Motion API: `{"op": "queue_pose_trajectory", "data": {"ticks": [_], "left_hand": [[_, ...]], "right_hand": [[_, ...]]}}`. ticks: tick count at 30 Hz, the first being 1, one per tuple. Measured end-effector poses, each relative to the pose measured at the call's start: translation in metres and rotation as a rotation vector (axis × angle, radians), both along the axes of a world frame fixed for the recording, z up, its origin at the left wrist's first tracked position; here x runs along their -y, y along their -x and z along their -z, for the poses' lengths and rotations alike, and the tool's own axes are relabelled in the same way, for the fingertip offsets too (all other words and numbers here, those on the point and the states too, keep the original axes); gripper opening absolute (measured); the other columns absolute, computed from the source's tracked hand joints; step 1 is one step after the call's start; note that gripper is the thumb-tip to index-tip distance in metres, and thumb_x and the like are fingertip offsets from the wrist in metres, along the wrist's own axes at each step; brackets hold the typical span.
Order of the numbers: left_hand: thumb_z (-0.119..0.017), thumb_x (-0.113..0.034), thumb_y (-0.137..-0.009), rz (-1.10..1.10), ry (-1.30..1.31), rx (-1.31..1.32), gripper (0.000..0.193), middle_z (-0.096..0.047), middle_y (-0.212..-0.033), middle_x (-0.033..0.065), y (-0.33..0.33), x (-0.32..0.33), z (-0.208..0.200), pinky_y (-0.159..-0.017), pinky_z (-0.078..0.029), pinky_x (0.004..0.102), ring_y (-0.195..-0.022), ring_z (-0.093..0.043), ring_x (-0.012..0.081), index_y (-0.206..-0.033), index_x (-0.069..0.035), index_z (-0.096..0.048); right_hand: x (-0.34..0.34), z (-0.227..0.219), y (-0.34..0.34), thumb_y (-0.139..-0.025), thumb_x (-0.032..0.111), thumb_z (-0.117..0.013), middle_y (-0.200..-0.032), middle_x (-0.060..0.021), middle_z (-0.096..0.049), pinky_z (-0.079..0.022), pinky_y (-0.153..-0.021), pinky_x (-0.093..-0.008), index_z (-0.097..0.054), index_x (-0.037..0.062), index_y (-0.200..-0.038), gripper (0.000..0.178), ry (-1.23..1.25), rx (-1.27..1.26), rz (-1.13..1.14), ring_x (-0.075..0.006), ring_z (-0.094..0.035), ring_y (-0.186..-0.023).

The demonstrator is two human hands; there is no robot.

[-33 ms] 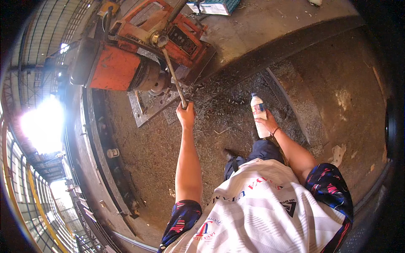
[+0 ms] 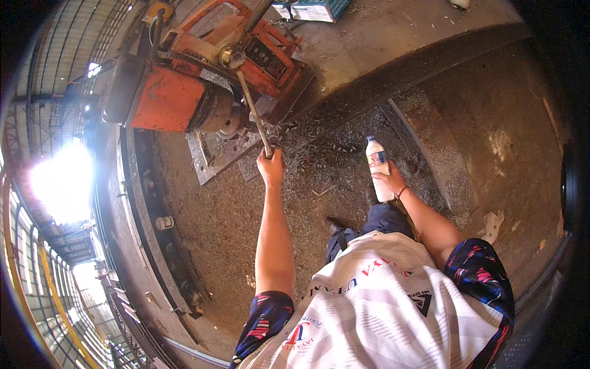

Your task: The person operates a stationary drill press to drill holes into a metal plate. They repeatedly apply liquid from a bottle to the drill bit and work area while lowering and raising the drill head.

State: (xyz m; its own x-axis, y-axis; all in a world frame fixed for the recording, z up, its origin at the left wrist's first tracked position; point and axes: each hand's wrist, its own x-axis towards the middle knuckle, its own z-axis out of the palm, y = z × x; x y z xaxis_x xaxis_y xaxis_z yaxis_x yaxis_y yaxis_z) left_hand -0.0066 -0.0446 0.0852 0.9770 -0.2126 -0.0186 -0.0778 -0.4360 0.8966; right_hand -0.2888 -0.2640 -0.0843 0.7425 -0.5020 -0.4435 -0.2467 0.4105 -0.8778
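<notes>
My left hand (image 2: pixel 271 167) is closed round the end of a long metal feed lever (image 2: pixel 252 107). That lever runs up to the round hub of an orange magnetic drill press (image 2: pixel 169 95), whose dark chuck sits over a metal plate with holes (image 2: pixel 216 165). In my right hand (image 2: pixel 391 178) is a clear plastic bottle (image 2: pixel 377 161) with a dark blue cap and a blue label, held nearly upright with whitish liquid in it. My fingers wrap its lower half, and a dark band circles that wrist.
A thick steel beam (image 2: pixel 418 55) crosses behind the drill, with a teal and white box (image 2: pixel 313 9) on it. Metal shavings (image 2: pixel 344 138) cover the ground. A white cup-like container (image 2: pixel 164 222) lies at the left beside a long steel section (image 2: pixel 138 212).
</notes>
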Motion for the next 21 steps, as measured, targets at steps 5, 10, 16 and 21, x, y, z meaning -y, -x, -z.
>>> {"op": "queue_pose_trajectory", "data": {"ticks": [5,10,16,21], "left_hand": [[-0.062,-0.016,-0.08,0.007,-0.01,0.032,0.018,-0.05,-0.049,0.0026,0.002,0.003,-0.002,-0.041,-0.038,0.0295,-0.041,-0.048,0.0117,-0.071,-0.003,-0.056],[-0.061,-0.016,-0.081,-0.003,0.0,0.028,0.018,-0.05,-0.049,0.0024,0.003,0.007,-0.004,-0.041,-0.038,0.0292,-0.041,-0.048,0.0117,-0.07,-0.003,-0.055],[-0.062,-0.014,-0.082,0.01,0.045,0.003,0.018,-0.049,-0.05,0.0027,-0.005,0.008,0.01,-0.04,-0.037,0.0298,-0.04,-0.047,0.0117,-0.07,-0.003,-0.054],[-0.061,-0.014,-0.083,0.012,0.157,-0.107,0.023,-0.05,-0.05,0.0025,-0.007,0.036,0.027,-0.039,-0.037,0.0301,-0.04,-0.047,0.0125,-0.065,-0.003,-0.053]], "right_hand": [[0.001,0.006,0.015,-0.071,0.009,-0.079,-0.099,-0.0045,-0.067,-0.053,-0.077,-0.0341,-0.056,0.0088,-0.11,0.046,0.051,-0.003,0.002,-0.0182,-0.065,-0.087],[0.001,0.014,0.026,-0.072,0.012,-0.079,-0.097,-0.0054,-0.067,-0.053,-0.076,-0.034,-0.056,0.0085,-0.109,0.044,-0.004,0.015,0.031,-0.0184,-0.065,-0.085],[0.003,0.02,0.038,-0.073,0.015,-0.079,-0.098,-0.0076,-0.067,-0.052,-0.076,-0.0343,-0.056,0.0072,-0.108,0.043,0.053,0.01,0.054,-0.0192,-0.065,-0.087],[0.004,0.016,0.047,-0.072,0.013,-0.08,-0.099,-0.0058,-0.067,-0.053,-0.077,-0.0344,-0.055,0.0066,-0.109,0.045,0.052,-0.035,0.082,-0.0188,-0.065,-0.088]]}}
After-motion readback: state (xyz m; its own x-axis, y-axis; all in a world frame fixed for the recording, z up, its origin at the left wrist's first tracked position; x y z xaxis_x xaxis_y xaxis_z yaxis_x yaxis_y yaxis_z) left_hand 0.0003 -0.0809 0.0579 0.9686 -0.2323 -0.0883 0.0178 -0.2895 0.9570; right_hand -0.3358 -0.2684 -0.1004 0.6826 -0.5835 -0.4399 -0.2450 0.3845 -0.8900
